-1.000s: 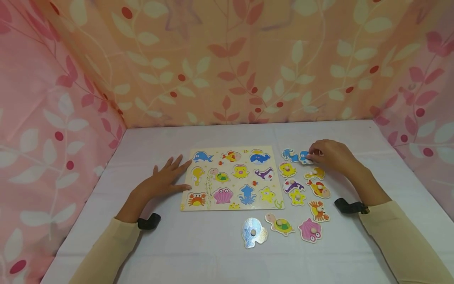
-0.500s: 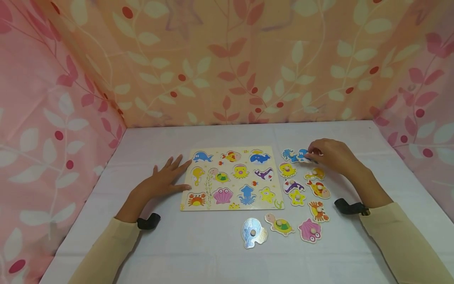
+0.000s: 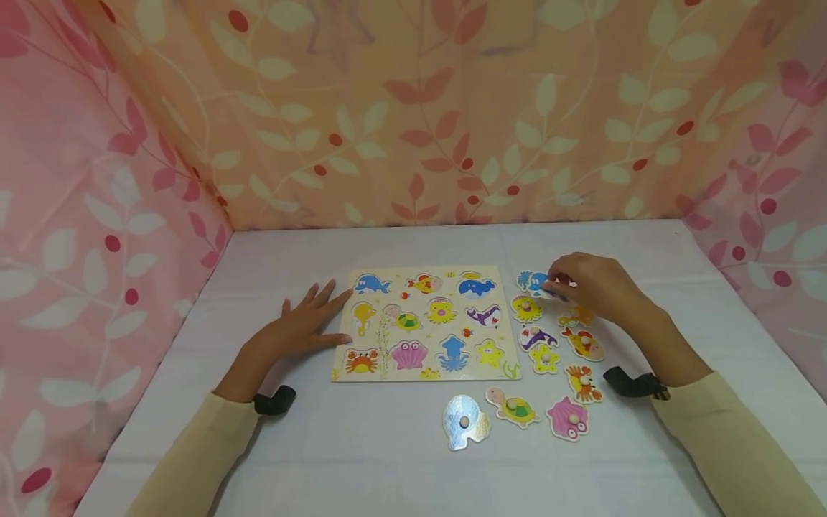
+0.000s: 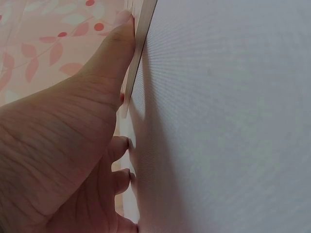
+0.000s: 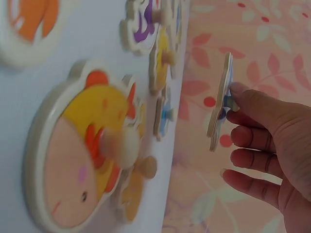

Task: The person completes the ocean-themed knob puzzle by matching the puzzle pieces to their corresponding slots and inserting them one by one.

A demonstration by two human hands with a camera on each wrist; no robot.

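Observation:
My right hand (image 3: 599,286) pinches a blue puzzle piece (image 5: 221,99) by its knob. In the right wrist view the piece appears edge-on, raised off the white table. Seen from the head, it overlaps a blue squid piece (image 3: 523,277) lying at the back right of the pegboard puzzle. My left hand (image 3: 292,329) is spread flat at the left side of the cream puzzle board (image 3: 402,375), with thumb and index fingertip on its edge. The left wrist view shows the thumb (image 4: 109,56) on the board's edge. Printed sea animals fill the board.
Right of the board lie several knobbed pieces: a yellow octopus (image 3: 526,309), a starfish (image 3: 549,365), a fish (image 3: 589,347) and a crab (image 3: 579,390). Nearer are a turtle (image 3: 517,411), a pink shell (image 3: 562,413) and a shiny silvery-blue piece (image 3: 457,431). Floral cloth walls (image 3: 362,179) surround the table.
My right hand has shifted left with the blue piece, which tilts and now covers part of the squid piece. The left hand stays on the board's edge. The head view has shifted slightly.

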